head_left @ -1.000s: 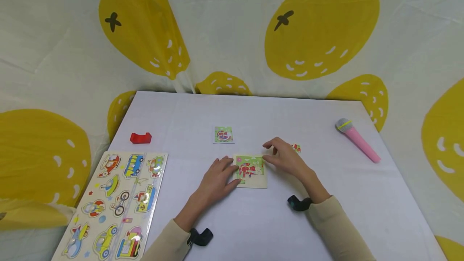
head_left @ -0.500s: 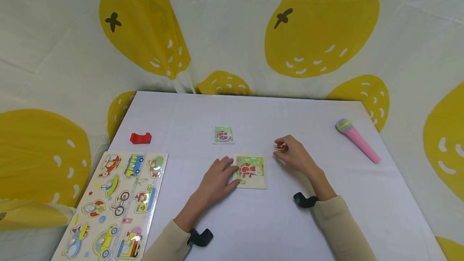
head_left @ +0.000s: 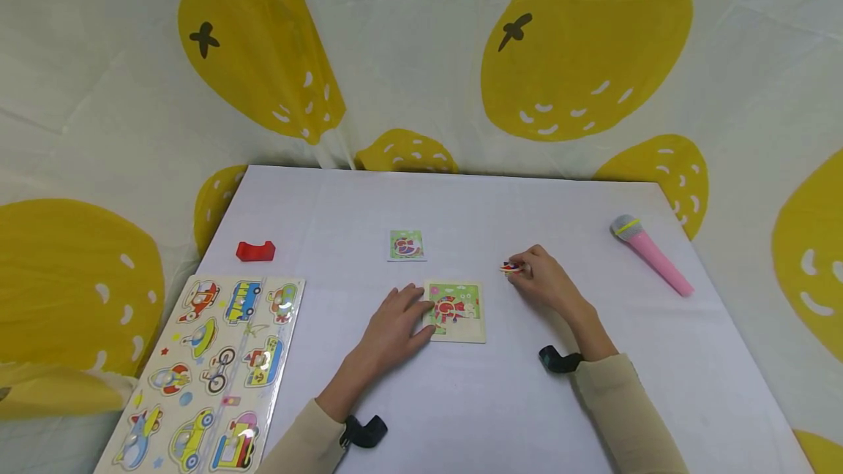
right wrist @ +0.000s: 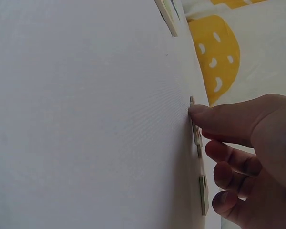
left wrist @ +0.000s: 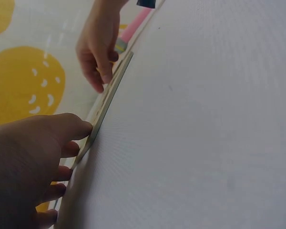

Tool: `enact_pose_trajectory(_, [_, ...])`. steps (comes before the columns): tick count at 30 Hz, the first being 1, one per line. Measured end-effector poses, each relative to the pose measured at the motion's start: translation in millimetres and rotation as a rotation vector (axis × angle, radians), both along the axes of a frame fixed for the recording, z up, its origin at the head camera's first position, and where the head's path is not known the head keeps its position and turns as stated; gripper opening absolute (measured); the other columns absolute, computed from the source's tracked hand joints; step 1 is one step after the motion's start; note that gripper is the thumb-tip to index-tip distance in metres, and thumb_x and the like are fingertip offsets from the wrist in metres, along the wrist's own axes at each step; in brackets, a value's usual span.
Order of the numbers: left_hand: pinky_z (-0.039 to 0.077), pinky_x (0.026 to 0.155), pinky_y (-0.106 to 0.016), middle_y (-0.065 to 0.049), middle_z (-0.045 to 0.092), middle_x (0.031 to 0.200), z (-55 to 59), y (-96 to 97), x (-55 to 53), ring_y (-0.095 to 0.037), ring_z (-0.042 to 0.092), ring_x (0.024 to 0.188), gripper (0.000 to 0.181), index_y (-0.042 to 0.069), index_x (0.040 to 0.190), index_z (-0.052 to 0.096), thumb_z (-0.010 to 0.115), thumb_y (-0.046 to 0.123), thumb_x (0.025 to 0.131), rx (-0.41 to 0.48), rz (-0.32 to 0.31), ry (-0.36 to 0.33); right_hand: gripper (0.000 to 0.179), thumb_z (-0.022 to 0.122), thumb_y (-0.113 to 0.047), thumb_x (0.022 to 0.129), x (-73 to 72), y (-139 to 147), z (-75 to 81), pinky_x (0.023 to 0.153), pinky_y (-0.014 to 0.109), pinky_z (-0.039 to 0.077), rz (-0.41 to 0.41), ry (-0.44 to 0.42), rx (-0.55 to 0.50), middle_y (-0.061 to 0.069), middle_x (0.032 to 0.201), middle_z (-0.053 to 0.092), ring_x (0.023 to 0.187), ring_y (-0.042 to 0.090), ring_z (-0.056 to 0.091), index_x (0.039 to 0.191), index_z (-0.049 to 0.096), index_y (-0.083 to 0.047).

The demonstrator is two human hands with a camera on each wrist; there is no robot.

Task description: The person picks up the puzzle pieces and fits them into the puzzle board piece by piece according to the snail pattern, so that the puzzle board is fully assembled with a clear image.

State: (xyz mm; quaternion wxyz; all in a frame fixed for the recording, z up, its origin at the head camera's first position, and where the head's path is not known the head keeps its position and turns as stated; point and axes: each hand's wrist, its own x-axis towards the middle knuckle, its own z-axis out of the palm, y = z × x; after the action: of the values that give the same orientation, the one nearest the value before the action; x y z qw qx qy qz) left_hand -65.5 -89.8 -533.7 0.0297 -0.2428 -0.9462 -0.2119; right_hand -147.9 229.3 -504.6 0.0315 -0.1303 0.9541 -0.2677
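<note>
A small square wooden puzzle board [head_left: 469, 330] lies mid-table, with a green and red picture filling part of it. At its left edge rests my left hand [head_left: 394, 324], thumb and forefinger touching the board and fingers spread. In the left wrist view, the thumb of my left hand [left wrist: 26, 164] presses the board's edge [left wrist: 107, 102]. Right of the board, my right hand [head_left: 543, 276] pinches a small colourful puzzle piece [head_left: 510, 267] between thumb and finger. The right wrist view shows this piece [right wrist: 196, 129] edge-on, with another flat piece [right wrist: 203, 195] beyond it.
A small green picture card [head_left: 407, 246] lies behind the board. To the left are a red notched block [head_left: 255, 251] and a large vehicle puzzle board [head_left: 204, 379]. A pink toy microphone [head_left: 652, 254] lies at right on the white table [head_left: 448, 415].
My right hand has moved right, away from the puzzle board, and now pinches a puzzle piece. The piece has tilted in the fingers. My left hand stays in place.
</note>
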Motion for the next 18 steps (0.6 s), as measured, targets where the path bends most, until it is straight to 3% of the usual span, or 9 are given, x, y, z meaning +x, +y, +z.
enact_pose_trajectory(18, [0.031,0.123,-0.046,-0.005,0.057,0.144,-0.1,-0.3,0.5,-0.024,0.044,0.144,0.043,0.017,0.130,0.067,0.067,0.041,0.094,-0.002,0.009,-0.009,0.032,0.075,-0.014,0.089,-6.4,-0.1,-2.8,0.081,0.040,0.048,-0.047,-0.086,0.017,0.017,0.103,0.056,0.090,0.027,0.055,0.114,0.066,0.004])
